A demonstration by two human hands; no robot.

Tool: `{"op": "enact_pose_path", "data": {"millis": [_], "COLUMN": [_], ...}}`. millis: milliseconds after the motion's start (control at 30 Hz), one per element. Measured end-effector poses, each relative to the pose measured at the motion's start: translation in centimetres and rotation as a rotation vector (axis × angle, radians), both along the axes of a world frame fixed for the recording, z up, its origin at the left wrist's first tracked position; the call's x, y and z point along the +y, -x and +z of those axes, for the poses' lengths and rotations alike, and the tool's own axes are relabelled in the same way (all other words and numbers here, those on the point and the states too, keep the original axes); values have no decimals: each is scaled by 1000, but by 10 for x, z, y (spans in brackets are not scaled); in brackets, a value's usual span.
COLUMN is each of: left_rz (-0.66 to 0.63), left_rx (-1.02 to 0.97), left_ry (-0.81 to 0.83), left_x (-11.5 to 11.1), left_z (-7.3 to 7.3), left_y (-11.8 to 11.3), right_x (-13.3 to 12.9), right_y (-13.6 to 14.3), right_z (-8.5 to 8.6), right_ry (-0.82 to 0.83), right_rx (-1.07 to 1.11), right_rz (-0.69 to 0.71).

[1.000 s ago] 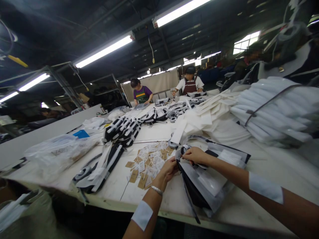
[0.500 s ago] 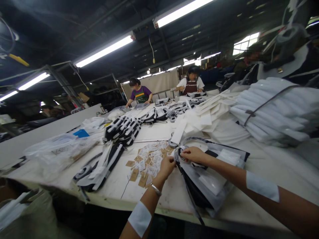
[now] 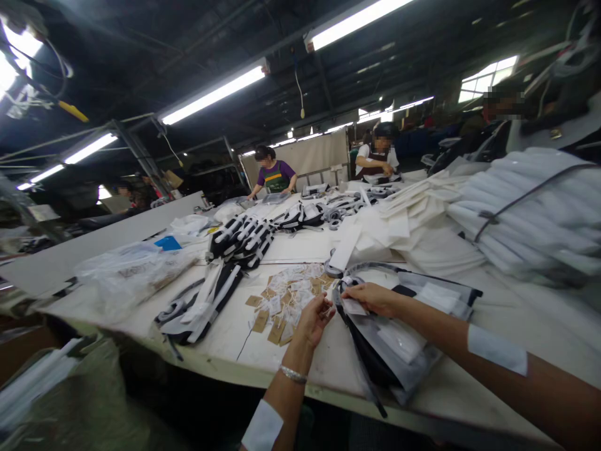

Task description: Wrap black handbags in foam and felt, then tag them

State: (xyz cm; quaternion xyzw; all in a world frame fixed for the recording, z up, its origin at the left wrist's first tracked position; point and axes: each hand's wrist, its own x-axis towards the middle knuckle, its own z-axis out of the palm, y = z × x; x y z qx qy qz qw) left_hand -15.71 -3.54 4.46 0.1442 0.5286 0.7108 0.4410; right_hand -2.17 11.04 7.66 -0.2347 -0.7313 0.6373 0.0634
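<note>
A black and grey bag (image 3: pixel 375 360) lies on the worktable before me, with clear plastic packets on it and a wrapped strap looped at its upper end. Over that strap end is my right hand (image 3: pixel 373 299), thumb and fingers pinched together. A small pale tag (image 3: pixel 355 307) shows just under those fingertips. My left hand (image 3: pixel 313 321) is just left of the bag, palm turned up and fingers curled but apart; I see nothing held in it. Beyond it is a heap of brown and white tags (image 3: pixel 277 329) with strings.
Another wrapped bag (image 3: pixel 206 307) lies to the left, with a stack of black and white bags (image 3: pixel 241 241) behind. White foam sheets (image 3: pixel 399 216) and a strapped white bundle (image 3: pixel 539 213) are at right. A clear plastic sack (image 3: pixel 136 269) is at left. Two people work across the table.
My left hand has drawn back slightly from the strap end, its fingers loosening. My right hand remains at the strap, and a pale tag now shows beneath it. The view has swung left.
</note>
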Motion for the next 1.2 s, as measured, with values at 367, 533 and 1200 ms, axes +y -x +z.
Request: {"op": "enact_pose_path", "data": {"millis": [367,533,1200], "left_rz": [52,102,158], "left_rx": [7,102,614], "left_ry": [-217,-277,-79], "left_x": [-9,-11,-5], "left_z": [-6,-8,5], "left_y": [-21,-20,-9], "right_x": [-5,-6,-17], "right_y": [0,13,26], "right_z": [-3,-14,0], "right_ry": [-225,-524,-939], "right_rx": [173,163,19], "right_rz": [179,39,144]}}
